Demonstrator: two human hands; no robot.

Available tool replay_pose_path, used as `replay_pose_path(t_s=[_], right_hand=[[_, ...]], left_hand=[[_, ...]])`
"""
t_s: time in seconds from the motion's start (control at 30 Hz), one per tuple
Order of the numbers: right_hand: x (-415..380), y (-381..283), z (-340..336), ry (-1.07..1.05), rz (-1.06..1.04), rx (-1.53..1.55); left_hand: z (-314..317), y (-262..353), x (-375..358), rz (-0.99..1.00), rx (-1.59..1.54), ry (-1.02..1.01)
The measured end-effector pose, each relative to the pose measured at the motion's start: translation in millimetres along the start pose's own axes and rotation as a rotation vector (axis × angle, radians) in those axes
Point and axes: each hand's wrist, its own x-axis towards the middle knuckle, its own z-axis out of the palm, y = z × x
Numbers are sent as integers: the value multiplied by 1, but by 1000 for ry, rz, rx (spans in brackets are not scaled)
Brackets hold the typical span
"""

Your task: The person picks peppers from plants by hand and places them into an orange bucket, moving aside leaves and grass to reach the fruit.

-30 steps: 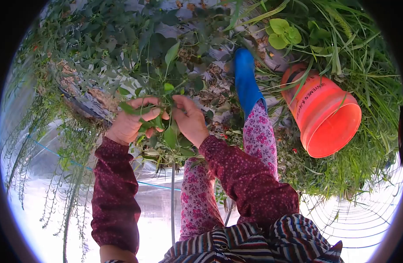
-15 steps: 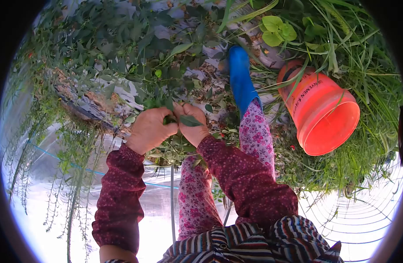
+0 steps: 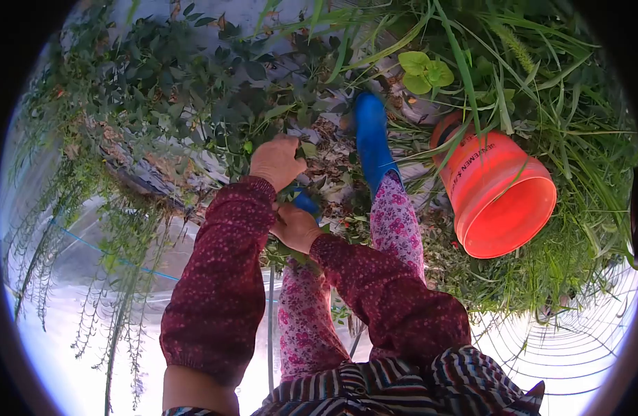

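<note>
My left hand (image 3: 277,161) reaches forward into the dark green leafy plant (image 3: 215,90). I see only its back; the fingers are curled down among the leaves and hidden. My right hand (image 3: 294,226) sits closer to me, just below the left wrist, closed in a fist around a small bunch of green leafy sprigs (image 3: 299,255) that stick out beneath it. Both arms wear dark red patterned sleeves.
An orange bucket (image 3: 500,197) lies tilted on its side in long grass at the right, mouth towards me. My blue boots (image 3: 371,142) and flowered trousers (image 3: 395,222) stand between hands and bucket. Dry litter and plastic sheeting (image 3: 159,173) lie under the plants. Feathery weeds fill the left.
My left hand has moved up and forward, away from the right hand, deeper into the plant. The right hand has drawn back and down towards my leg, still closed on greenery.
</note>
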Motion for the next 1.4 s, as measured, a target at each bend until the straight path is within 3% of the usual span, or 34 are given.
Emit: replay_pose_path(t_s=[0.07,0.13,0.17,0.27,0.33,0.4,0.47,0.53,0.6,0.63,0.7,0.8,1.07,1.2,1.27,1.3,1.4], right_hand=[[4,-1,-18,-156,55,325],[16,-3,-54,-186,341,719],[25,-4,-73,-103,452,668],[55,31,-91,15,381,657],[81,65,-72,35,69,161],[95,49,-52,30,93,110],[104,34,-28,61,-173,-81],[109,29,-20,72,-197,-66],[110,29,-16,252,-449,-216],[104,28,-15,248,-446,-228],[91,6,-21,-60,-35,-476],[73,-11,-26,-134,28,-620],[58,1,-46,-150,-139,-618],[44,13,-50,-167,-202,-662],[27,19,-55,-255,-250,-507],[26,23,-58,-255,-246,-510],[32,26,-64,-182,105,-156]], left_hand=[[4,-18,6,-105,262,-145],[9,-37,4,-93,296,-190],[5,-41,1,-99,259,-196],[-6,-44,-8,-107,193,-159],[-7,-55,-12,-11,172,-64],[-14,-57,-15,5,89,-41],[-16,-62,-22,-11,-7,-64],[-20,-67,-28,10,-39,-50],[-26,-65,-35,-40,-158,-124],[-21,-69,-38,-37,-171,-120],[-12,-78,-41,52,-129,-68],[-5,-81,-44,59,-158,-134],[5,-73,-51,29,-597,-116],[18,-82,-52,70,-644,-98],[22,-94,-56,-206,-872,-143],[20,-98,-56,-183,-764,-129],[1,-92,-64,-79,-565,-166]])
